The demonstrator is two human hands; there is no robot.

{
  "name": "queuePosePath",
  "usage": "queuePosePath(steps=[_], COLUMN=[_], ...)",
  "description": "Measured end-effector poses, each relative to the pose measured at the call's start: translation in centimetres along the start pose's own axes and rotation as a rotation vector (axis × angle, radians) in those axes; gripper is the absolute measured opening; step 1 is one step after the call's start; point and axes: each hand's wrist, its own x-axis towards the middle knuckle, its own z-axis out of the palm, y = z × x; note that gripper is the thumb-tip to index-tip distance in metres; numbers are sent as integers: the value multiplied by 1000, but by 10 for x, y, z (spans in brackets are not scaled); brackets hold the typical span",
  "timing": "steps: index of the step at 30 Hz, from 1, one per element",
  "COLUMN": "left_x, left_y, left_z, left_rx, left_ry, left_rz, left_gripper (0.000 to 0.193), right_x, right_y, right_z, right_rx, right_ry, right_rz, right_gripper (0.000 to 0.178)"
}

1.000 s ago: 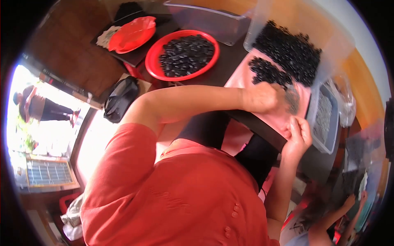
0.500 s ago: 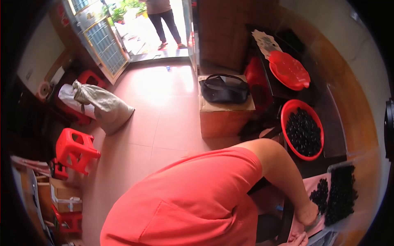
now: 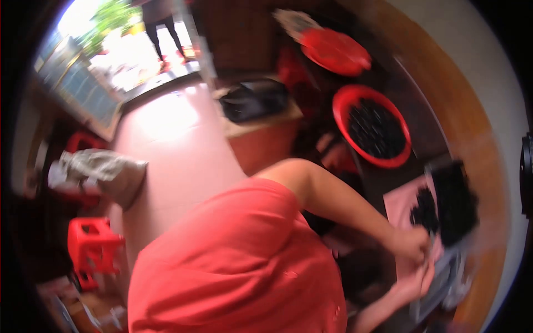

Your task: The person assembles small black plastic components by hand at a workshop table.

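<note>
My left hand (image 3: 412,245) is closed, fingers bent in, above the pink sheet (image 3: 397,202) on the dark table. Just below it is my right hand (image 3: 417,282), its fingers pressed together and pointing up towards the left. The two hands nearly meet. Whatever is between their fingers is too small and blurred to make out. Beyond the left hand lies a small heap of black pieces (image 3: 425,213) on the sheet. Next to it, a clear tray holds a dense mass of black pieces (image 3: 454,202). A grey, clear-looking container (image 3: 438,286) stands beside the right hand.
Further along the table are a red basin (image 3: 340,111) full of shiny black pieces and a red plastic tray (image 3: 336,51). A black bag (image 3: 254,100) rests on a cardboard box (image 3: 264,147). Red stools (image 3: 91,244) and a sack (image 3: 119,175) stand left. A person (image 3: 161,30) stands at the doorway.
The view has swung, so the table and basin sit further left and higher. Both hands have come up in the picture, and more of my right forearm shows. Motion smears the scene.
</note>
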Motion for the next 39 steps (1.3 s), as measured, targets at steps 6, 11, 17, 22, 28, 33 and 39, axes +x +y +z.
queuePosePath(steps=[6, 11, 17, 22, 28, 33, 39], left_x=[-15, -12, -12, -15, -8, -2, 13], left_y=[32, 41, 44, 44, 13, -3, -10], left_z=[-13, -3, -15, -31, -98, -118, -113], left_rx=[-576, -759, -807, -546, 583, 765, 804], left_ry=[70, 101, 151, 76, -3, -108, -273], left_rz=[-599, -689, -827, -721, -104, -15, 124], left_gripper=[20, 11, 6, 11, 10, 10, 12], right_x=[-6, -15, -17, -15, -4, 20, -4], right_y=[0, 1, -1, -5, -7, -6, -3], right_z=[9, 4, 18, 24, 20, 17, 28], right_rx=[154, 194, 202, 110, -250, -403, -20], right_ry=[-85, -53, -25, -76, -248, -212, -179], right_rz=[-32, 34, 57, 18, -2, -82, 32], right_gripper=[21, 18, 14, 7, 5, 7, 6])
